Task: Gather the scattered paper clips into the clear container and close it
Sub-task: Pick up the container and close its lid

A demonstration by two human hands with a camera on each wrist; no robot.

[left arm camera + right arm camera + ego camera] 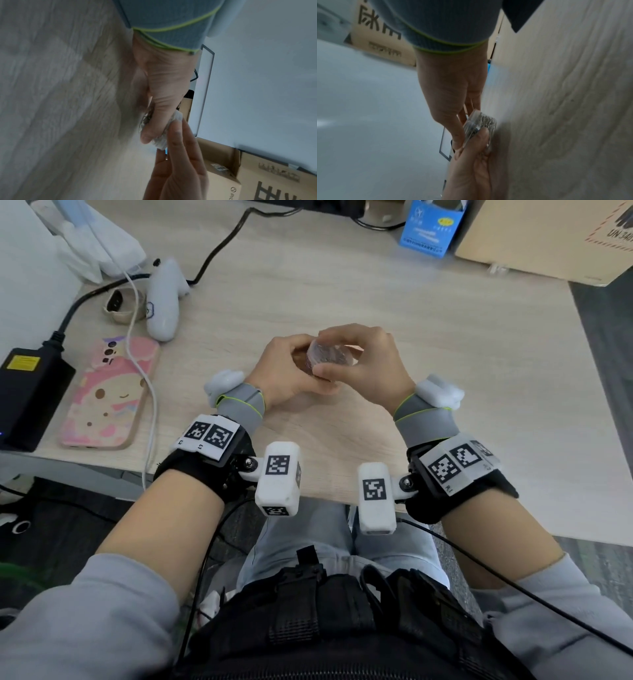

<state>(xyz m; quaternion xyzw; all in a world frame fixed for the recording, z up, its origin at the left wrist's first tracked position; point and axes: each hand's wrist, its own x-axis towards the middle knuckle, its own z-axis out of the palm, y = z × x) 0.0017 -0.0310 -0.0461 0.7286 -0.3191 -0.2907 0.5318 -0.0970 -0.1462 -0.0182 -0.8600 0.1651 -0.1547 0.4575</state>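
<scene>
A small round clear container [329, 355] full of metal paper clips is held just above the wooden desk [462, 364], tilted, with a clear lid over its top. My left hand [287, 368] grips it from the left, and my right hand [370, 361] pinches its rim from the right, thumb on the near edge. In the left wrist view my left thumb lies across the container [160, 142], with the right hand's fingers [178, 155] meeting it. The right wrist view shows the clips inside the container [482, 122]. No loose clips show on the desk.
A phone in a pink case [109, 392], a black power adapter [30, 392], a white controller [164, 299] and cables lie at the left. A blue box [431, 227] and a cardboard box [548, 234] stand at the back right. The desk's edge runs down the right.
</scene>
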